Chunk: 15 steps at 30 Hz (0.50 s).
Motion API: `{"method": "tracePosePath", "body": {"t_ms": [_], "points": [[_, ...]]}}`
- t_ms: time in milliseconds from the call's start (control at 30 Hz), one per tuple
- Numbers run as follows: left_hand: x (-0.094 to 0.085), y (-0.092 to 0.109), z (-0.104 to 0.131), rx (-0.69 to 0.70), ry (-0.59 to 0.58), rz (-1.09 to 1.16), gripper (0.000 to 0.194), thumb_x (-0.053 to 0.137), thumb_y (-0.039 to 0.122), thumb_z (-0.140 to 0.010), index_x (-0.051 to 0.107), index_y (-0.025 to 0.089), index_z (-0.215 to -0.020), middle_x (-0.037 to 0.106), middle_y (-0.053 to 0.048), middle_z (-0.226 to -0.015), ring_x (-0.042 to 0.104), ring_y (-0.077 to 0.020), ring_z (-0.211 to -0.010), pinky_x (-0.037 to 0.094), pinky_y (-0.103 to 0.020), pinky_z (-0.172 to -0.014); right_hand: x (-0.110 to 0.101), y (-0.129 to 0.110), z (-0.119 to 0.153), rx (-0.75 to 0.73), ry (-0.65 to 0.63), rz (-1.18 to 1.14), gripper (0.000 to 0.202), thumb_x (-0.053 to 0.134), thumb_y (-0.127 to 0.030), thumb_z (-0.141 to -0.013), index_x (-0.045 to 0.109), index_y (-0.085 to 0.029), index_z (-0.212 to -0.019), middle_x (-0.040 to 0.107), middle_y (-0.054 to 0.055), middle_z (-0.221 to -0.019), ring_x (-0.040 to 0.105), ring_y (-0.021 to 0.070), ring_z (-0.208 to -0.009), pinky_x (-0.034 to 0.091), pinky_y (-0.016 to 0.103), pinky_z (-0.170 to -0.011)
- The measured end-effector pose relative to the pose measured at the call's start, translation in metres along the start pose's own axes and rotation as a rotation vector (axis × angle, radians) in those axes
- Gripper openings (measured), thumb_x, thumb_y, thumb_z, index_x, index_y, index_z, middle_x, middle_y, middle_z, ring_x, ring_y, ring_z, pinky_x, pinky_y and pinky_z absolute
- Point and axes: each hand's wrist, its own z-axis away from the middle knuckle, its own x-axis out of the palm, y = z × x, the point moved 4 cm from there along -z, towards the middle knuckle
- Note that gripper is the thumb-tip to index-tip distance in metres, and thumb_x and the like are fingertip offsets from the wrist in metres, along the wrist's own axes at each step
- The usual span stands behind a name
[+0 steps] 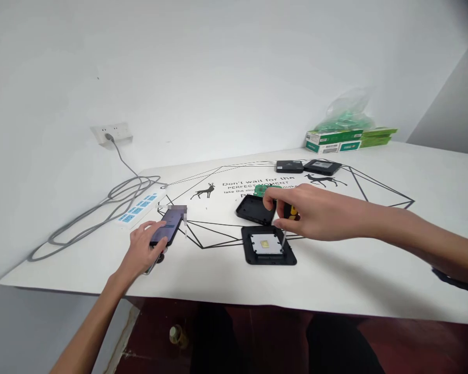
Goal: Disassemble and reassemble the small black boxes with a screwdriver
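Note:
My right hand (296, 208) is closed around a screwdriver (290, 211) with a black and yellow handle. Its shaft slants down to the right side of a white plate with a yellowish square, set in an open black case half (249, 257). Just behind lies another black case half (253, 210), with a green circuit board (261, 190) beyond it, partly hidden by my fingers. On the left, my left hand (146, 244) grips a smartphone (173, 223) with its screen lit, thumb and fingers over its near end. Something dark under the phone is mostly covered.
A white power strip (138, 210) with a coiled grey cable lies at the left, plugged into a wall socket (111, 133). Two black devices (289, 166) sit farther back. Green and white boxes (333, 140) carry a plastic bag (347, 114) by the wall. A bottle (178, 336) is on the floor.

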Motion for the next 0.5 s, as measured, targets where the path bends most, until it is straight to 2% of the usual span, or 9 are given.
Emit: {"method": "tracePosePath", "body": {"t_ms": [100, 200, 267, 367, 500], "points": [[0.005, 0.000, -0.002, -0.018, -0.022, 0.018, 0.053, 0.044, 0.057, -0.095, 0.065, 0.023, -0.129, 0.067, -0.012, -0.136, 0.049, -0.0362, -0.138, 0.029, -0.061, -0.118, -0.001, -0.002, 0.005, -0.038, -0.035, -0.014, 0.020, 0.059, -0.029, -0.084, 0.053, -0.026, -0.102, 0.070, 0.005, -0.089, 0.061, 0.0204, -0.069, 0.040, 0.031, -0.057], [0.002, 0.000, -0.002, -0.017, -0.016, 0.057, 0.051, 0.045, 0.057, -0.095, 0.064, 0.023, -0.129, 0.065, -0.012, -0.139, 0.050, -0.0356, -0.138, 0.031, -0.059, -0.118, -0.001, 0.003, 0.010, 0.014, -0.044, 0.023, 0.017, 0.057, -0.035, -0.087, 0.053, -0.026, -0.101, 0.068, 0.005, -0.086, 0.061, 0.0228, -0.072, 0.041, 0.033, -0.059], [-0.004, 0.000, -0.001, -0.014, 0.069, 0.118, 0.054, 0.045, 0.057, -0.095, 0.062, 0.020, -0.131, 0.065, -0.013, -0.140, 0.054, -0.0344, -0.135, 0.035, -0.055, -0.118, -0.002, 0.005, 0.011, 0.023, -0.029, 0.021, 0.017, 0.058, -0.035, -0.087, 0.053, -0.026, -0.100, 0.069, 0.005, -0.087, 0.060, 0.0220, -0.070, 0.042, 0.033, -0.059], [-0.014, -0.002, 0.002, -0.072, 0.232, 0.224, 0.053, 0.046, 0.054, -0.095, 0.065, 0.016, -0.126, 0.068, -0.014, -0.135, 0.058, -0.0333, -0.132, 0.043, -0.047, -0.113, -0.002, 0.007, 0.011, -0.038, -0.041, -0.017, 0.016, 0.060, -0.028, -0.085, 0.052, -0.026, -0.098, 0.069, 0.005, -0.094, 0.058, 0.0195, -0.069, 0.042, 0.033, -0.060], [-0.017, -0.010, 0.005, -0.160, 0.332, 0.321, 0.043, 0.046, 0.047, -0.094, 0.070, 0.016, -0.111, 0.073, -0.011, -0.124, 0.064, -0.0314, -0.125, 0.047, -0.042, -0.109, -0.001, 0.012, 0.008, 0.000, -0.061, 0.042, 0.011, 0.058, -0.033, -0.088, 0.054, -0.026, -0.094, 0.065, 0.004, -0.079, 0.057, 0.0214, -0.070, 0.037, 0.032, -0.059]]}}
